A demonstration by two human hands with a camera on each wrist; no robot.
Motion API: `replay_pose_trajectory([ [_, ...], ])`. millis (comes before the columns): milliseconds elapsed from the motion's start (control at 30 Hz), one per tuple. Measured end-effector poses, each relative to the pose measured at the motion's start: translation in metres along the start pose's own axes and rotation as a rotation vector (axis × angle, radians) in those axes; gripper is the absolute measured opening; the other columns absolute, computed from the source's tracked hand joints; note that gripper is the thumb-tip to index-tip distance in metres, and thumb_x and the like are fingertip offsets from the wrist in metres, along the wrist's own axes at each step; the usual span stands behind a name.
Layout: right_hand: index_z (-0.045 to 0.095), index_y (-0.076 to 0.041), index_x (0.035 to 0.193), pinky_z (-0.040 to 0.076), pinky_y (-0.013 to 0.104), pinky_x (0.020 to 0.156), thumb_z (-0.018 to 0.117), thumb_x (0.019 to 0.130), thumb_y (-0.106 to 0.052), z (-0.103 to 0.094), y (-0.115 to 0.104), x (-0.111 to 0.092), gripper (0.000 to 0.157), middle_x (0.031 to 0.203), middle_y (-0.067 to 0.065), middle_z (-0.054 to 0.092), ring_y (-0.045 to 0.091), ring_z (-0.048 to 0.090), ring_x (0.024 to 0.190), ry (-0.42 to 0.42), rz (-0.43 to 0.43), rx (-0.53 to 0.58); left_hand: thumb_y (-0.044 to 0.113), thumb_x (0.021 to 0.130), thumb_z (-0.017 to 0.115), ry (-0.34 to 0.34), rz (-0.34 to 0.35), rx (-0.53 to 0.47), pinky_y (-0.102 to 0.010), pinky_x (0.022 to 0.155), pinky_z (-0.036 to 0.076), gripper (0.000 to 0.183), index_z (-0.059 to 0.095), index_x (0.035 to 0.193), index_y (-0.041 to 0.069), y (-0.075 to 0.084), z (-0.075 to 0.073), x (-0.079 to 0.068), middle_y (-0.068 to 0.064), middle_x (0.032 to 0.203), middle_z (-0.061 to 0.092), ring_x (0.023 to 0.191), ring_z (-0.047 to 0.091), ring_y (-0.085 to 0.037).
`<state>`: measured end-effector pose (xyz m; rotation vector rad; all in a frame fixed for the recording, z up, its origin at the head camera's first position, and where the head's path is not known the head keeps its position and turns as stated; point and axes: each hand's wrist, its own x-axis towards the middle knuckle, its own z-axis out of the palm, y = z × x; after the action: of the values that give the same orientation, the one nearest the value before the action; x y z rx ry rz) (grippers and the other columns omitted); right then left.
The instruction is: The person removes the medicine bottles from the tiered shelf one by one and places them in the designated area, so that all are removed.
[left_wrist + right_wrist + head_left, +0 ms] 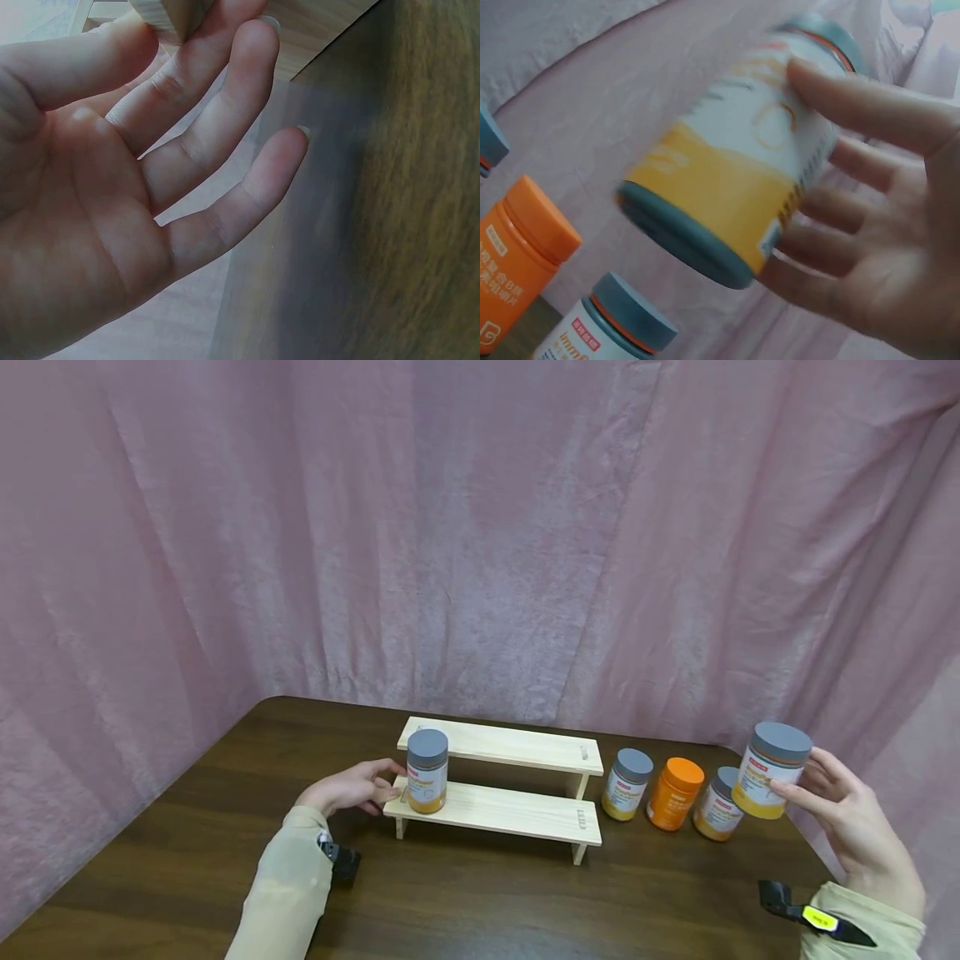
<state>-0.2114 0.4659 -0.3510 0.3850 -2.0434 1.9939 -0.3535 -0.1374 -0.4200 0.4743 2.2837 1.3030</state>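
Observation:
My right hand [862, 818] grips a supplement jar [776, 768] with a grey lid and a white and yellow label, lifted above the table at the right. The right wrist view shows the thumb on one side of this jar [727, 157] and the fingers on the other. With thumb and fingers, my left hand [352, 789] pinches the left end of a two-step wooden shelf [510, 810]. Close up in the left wrist view, the wood [171, 16] sits between thumb and forefinger. Another grey-lidded jar [427, 772] stands upright on the lower step's left end, beside my left fingers.
Right of the shelf, a grey-lidded jar [627, 785], an orange jar [675, 793] and another grey-lidded jar [718, 806] stand in a row on the dark wooden table [465, 902]. A pink curtain [480, 527] hangs behind the table and along its sides.

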Motion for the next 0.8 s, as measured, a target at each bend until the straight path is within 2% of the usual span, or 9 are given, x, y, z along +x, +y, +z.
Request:
replay_pose_trajectory([
  [67,0.044,-0.019,0.141,0.044,0.009,0.082,0.05,0.092,0.014,0.003,0.001,0.001,0.059,0.123,-0.018,0.063,-0.006,0.06,0.107,-0.061,0.019,-0.05,0.016,0.095,0.058,0.001,-0.002,-0.007,-0.036,0.077,0.054,0.043,0.045,0.133,0.001,0.0,-0.001,0.0,-0.016,0.11,0.068,0.088,0.064,-0.017],
  [167,0.037,-0.015,0.143,0.047,0.013,0.084,0.047,0.091,0.017,0.008,0.002,0.004,0.062,0.125,-0.013,0.063,-0.001,0.062,0.108,-0.162,-0.013,-0.07,0.015,0.095,0.058,-0.003,-0.001,-0.011,-0.035,0.077,0.054,0.043,0.045,0.133,0.0,-0.001,-0.001,0.001,-0.014,0.107,0.068,0.086,0.064,-0.017],
  [233,0.034,-0.015,0.145,0.048,0.015,0.084,0.047,0.09,0.019,0.012,0.002,0.006,0.066,0.125,-0.012,0.064,0.002,0.063,0.107,-0.2,-0.038,-0.086,0.015,0.095,0.058,-0.003,-0.003,-0.01,-0.035,0.077,0.054,0.043,0.045,0.133,0.0,-0.001,-0.001,0.001,-0.014,0.107,0.068,0.086,0.064,-0.017],
  [467,0.029,-0.015,0.149,0.048,0.016,0.08,0.051,0.089,0.018,0.022,0.0,0.014,0.072,0.12,-0.016,0.064,0.0,0.062,0.104,-0.235,-0.055,-0.222,0.018,0.095,0.06,0.0,-0.004,-0.006,-0.037,0.079,0.054,0.047,0.043,0.135,0.001,0.001,-0.001,0.001,-0.02,0.114,0.067,0.089,0.064,-0.018],
  [600,0.027,-0.013,0.15,0.05,0.018,0.079,0.052,0.087,0.019,0.025,0.002,0.015,0.074,0.121,-0.015,0.062,0.0,0.062,0.105,-0.272,-0.067,-0.245,0.017,0.095,0.059,-0.007,0.001,-0.012,-0.036,0.078,0.054,0.047,0.042,0.135,0.0,0.001,-0.001,0.0,-0.02,0.114,0.067,0.088,0.064,-0.017],
  [800,0.034,-0.016,0.146,0.049,0.019,0.078,0.052,0.088,0.017,0.029,0.006,0.016,0.07,0.119,-0.017,0.063,-0.002,0.06,0.105,-0.277,-0.053,-0.267,0.017,0.095,0.059,-0.015,0.007,-0.013,-0.035,0.077,0.054,0.047,0.042,0.135,-0.001,0.0,-0.001,0.0,-0.02,0.113,0.067,0.087,0.064,-0.017],
])
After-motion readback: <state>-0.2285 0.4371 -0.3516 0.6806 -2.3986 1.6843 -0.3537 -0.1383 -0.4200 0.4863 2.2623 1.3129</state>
